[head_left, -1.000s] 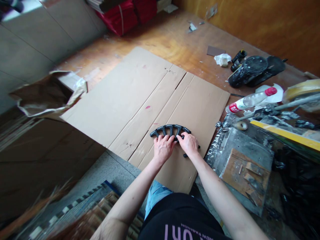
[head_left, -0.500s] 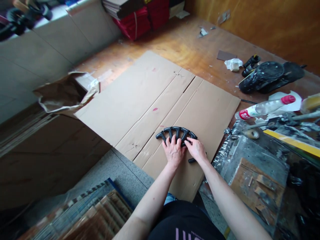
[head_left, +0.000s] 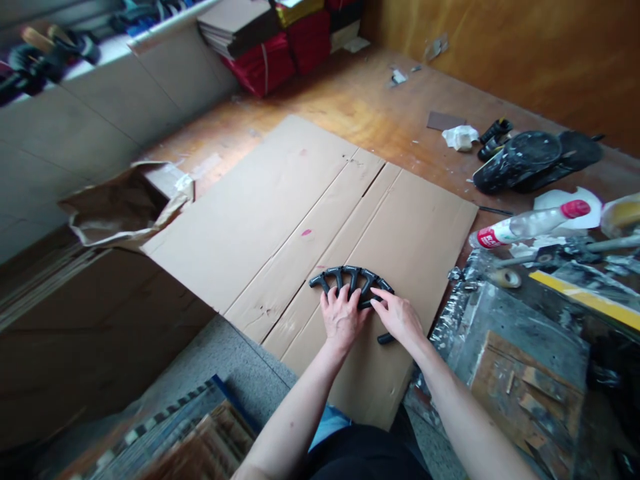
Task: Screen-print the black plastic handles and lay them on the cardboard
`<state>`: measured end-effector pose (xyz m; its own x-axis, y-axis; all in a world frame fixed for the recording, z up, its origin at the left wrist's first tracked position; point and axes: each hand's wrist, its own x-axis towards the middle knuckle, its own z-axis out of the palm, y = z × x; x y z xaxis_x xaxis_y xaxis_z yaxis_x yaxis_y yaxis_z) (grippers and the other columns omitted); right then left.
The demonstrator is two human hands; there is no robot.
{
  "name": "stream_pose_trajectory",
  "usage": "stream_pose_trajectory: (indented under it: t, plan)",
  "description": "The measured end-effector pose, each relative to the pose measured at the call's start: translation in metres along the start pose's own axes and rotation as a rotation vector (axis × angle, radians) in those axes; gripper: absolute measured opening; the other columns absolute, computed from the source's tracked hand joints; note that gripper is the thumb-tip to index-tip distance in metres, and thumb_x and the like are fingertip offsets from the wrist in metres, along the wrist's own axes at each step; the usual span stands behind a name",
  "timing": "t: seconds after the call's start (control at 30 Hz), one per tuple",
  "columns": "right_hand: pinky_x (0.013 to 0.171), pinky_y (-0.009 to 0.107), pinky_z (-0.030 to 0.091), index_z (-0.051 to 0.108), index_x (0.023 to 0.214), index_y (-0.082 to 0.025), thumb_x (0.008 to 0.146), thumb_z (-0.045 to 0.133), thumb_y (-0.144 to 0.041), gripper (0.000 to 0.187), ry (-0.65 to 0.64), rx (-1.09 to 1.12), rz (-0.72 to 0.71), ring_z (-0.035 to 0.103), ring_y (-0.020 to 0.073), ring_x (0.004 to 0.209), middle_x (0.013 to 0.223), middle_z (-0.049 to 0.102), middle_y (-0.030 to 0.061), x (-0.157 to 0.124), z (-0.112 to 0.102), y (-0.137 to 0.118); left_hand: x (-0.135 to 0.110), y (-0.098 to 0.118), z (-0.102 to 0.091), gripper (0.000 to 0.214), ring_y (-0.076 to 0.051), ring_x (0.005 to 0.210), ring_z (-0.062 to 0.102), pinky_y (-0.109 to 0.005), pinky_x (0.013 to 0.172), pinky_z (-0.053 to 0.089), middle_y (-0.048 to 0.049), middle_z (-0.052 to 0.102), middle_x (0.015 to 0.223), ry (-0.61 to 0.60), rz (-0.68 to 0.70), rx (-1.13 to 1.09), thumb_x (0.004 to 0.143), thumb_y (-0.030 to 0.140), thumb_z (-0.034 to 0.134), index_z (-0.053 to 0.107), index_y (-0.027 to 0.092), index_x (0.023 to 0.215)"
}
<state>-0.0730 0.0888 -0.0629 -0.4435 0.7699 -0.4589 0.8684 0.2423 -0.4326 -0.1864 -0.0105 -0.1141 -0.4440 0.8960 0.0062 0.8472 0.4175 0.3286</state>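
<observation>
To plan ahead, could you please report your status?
Left hand, right hand on black arched piece; piece on flattened cardboard; black stub beside right hand.

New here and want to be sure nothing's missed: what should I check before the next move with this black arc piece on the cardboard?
1. Both hands on the piece: the left hand and right hand both touch the black ribbed arc piece: ok.
2. Piece well inside the edges of the cardboard sheet: ok.
3. Sheet unbroken: a dark split shows in its far part: not ok.
4. Short black end by the right hand joined to the piece: cannot tell, the hand hides it.
5. Plastic spray bottle off the sheet: ok.
</observation>
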Motion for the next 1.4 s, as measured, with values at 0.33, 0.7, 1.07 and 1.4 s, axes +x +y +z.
stream_pose_trajectory:
  t: [0.33, 0.7, 1.07, 1.4]
  plan:
    - [0.115, 0.046, 0.031, 0.060, 0.130, -0.018, 0.094, 0.048, -0.024, 0.039, 0.297, -0.123, -0.418, 0.038, 0.0247, 0.139, 0.142, 0.052, 0.0091, 0.093, 0.001, 0.054, 0.150, -0.037, -0.021, 0.046, -0.031, 0.118, 0.047, -0.048, 0.104, 0.035, -0.0066, 0.061, 0.128, 0.104, 0.310, 0.018, 0.077, 0.052, 0.068, 0.067, 0.032, 0.118]
    - [0.117, 0.049, 0.030, 0.044, 0.145, -0.028, 0.095, 0.047, -0.028, 0.050, 0.361, -0.207, -0.588, 0.029, 0.0237, 0.144, 0.151, 0.040, 0.0025, 0.108, 0.011, 0.064, 0.373, 0.019, 0.010, 0.050, -0.032, 0.112, 0.047, -0.045, 0.095, 0.037, -0.0077, 0.062, 0.123, 0.067, 0.360, 0.026, 0.075, 0.055, 0.068, 0.068, 0.029, 0.118]
    - [0.118, 0.048, 0.030, 0.043, 0.145, -0.026, 0.095, 0.049, -0.030, 0.051, 0.381, -0.198, -0.621, 0.027, 0.0232, 0.144, 0.153, 0.039, 0.0001, 0.110, 0.014, 0.068, 0.389, 0.020, 0.044, 0.061, -0.038, 0.140, 0.027, -0.061, 0.109, 0.024, -0.0101, 0.035, 0.155, 0.141, 0.401, 0.074, 0.087, 0.055, 0.050, 0.047, 0.029, 0.143]
    - [0.119, 0.046, 0.029, 0.042, 0.145, -0.030, 0.097, 0.045, -0.035, 0.049, 0.401, -0.125, -0.603, 0.030, 0.0214, 0.143, 0.151, 0.041, -0.0016, 0.108, 0.014, 0.067, 0.396, 0.023, 0.046, 0.061, -0.036, 0.126, 0.043, -0.059, 0.110, 0.024, -0.0084, 0.055, 0.139, 0.209, 0.367, 0.015, 0.079, 0.061, 0.059, 0.059, 0.030, 0.131]
